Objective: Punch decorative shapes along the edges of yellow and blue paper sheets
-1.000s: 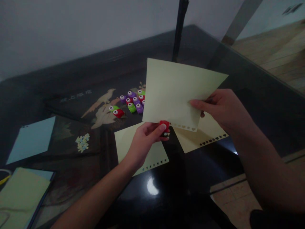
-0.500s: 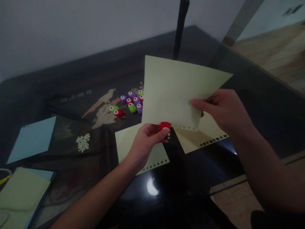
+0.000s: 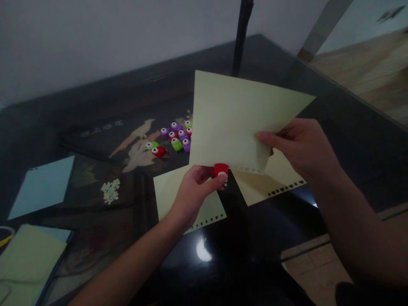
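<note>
- The left hand (image 3: 191, 193) pinches a small red punch (image 3: 220, 169) between thumb and fingers, closed on the bottom edge of a pale yellow sheet (image 3: 236, 119).
- The right hand (image 3: 301, 146) grips the same sheet near its lower right corner, thumb on the front, fingers behind; the sheet is held up above the desk (image 3: 95, 106), tilted.
- A row of small cut-outs runs along the sheet's bottom edge to the right of the punch; their shape is too faint to tell.
- Two more yellow sheets lie flat on the desk under the hands: one (image 3: 168, 191) partly covered by the left hand, one (image 3: 274, 180) partly hidden by the held sheet, with punched rows along their near edges.
- A cluster of punches (image 3: 175, 137), purple, green and red, sits behind the held sheet, partly hidden by it.
- Paper bits (image 3: 110, 191) lie near a blue sheet (image 3: 43, 186); a stack (image 3: 28, 259) at the lower left is cut off by the frame.
</note>
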A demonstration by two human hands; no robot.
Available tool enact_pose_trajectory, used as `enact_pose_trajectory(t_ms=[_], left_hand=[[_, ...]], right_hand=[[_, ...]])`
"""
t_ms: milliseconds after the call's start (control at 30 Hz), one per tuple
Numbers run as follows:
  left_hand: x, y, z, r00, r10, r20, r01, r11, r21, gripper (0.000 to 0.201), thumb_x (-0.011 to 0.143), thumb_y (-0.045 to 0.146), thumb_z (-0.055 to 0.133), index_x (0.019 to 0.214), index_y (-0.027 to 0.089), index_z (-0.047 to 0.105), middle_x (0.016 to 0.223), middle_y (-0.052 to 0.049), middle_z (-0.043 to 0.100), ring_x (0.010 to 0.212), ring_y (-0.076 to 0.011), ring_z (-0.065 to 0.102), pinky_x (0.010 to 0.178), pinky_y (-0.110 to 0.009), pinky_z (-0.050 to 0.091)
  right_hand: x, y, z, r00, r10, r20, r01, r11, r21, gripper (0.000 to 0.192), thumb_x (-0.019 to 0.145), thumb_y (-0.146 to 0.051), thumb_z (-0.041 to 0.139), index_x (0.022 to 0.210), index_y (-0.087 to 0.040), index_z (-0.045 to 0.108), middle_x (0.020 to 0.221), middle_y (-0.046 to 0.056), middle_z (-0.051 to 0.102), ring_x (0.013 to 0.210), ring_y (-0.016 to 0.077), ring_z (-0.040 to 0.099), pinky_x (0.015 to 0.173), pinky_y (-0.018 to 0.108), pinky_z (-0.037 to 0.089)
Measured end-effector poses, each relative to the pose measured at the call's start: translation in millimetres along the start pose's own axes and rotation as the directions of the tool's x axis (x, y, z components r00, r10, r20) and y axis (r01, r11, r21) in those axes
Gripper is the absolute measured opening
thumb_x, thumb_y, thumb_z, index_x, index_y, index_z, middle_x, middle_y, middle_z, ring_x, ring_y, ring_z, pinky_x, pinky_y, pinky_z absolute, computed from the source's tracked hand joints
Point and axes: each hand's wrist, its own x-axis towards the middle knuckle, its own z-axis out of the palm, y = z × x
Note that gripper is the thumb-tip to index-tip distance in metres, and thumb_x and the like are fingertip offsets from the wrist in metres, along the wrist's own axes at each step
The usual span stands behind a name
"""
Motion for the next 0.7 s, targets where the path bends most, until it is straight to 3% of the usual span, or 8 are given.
enact_pose_trajectory(t_ms=[267, 533, 700], left_hand=[[1.0, -3.6, -0.8, 0.995, 0.064, 0.072, -0.063, 0.998, -0.010, 0.035, 0.066, 0.014, 0.080, 0.099, 0.016, 0.068, 0.105, -0.007, 0.073, 0.100, -0.0181, 0.065, 0.090, -0.030, 0.049], [0.7, -4.0, -1.7, 0.994, 0.072, 0.082, -0.075, 0.996, 0.041, 0.029, 0.067, 0.013, 0.076, 0.095, 0.016, 0.070, 0.106, -0.007, 0.073, 0.100, -0.0184, 0.066, 0.097, -0.036, 0.048], [-0.5, -3.3, -0.4, 0.994, 0.081, 0.079, -0.086, 0.995, 0.054, 0.033, 0.066, 0.012, 0.076, 0.098, 0.017, 0.069, 0.107, -0.006, 0.073, 0.101, -0.0187, 0.066, 0.097, -0.036, 0.049]], right_hand=[[-1.1, -1.8, 0.6, 0.999, -0.009, -0.034, 0.008, 1.000, -0.015, 0.004, 0.073, -0.025, 0.073, 0.070, -0.023, 0.072, 0.068, 0.000, 0.072, 0.055, 0.0150, 0.059, 0.049, 0.029, 0.046], [-3.3, -4.0, 0.2, 0.999, -0.035, -0.036, 0.035, 0.999, -0.014, 0.005, 0.072, -0.028, 0.074, 0.072, -0.024, 0.071, 0.069, 0.000, 0.072, 0.057, 0.0172, 0.063, 0.050, 0.031, 0.050], [-4.7, -4.0, 0.1, 0.997, -0.053, -0.055, 0.053, 0.999, 0.000, 0.006, 0.072, -0.028, 0.076, 0.077, -0.025, 0.073, 0.080, 0.002, 0.075, 0.073, 0.0225, 0.069, 0.065, 0.038, 0.057]])
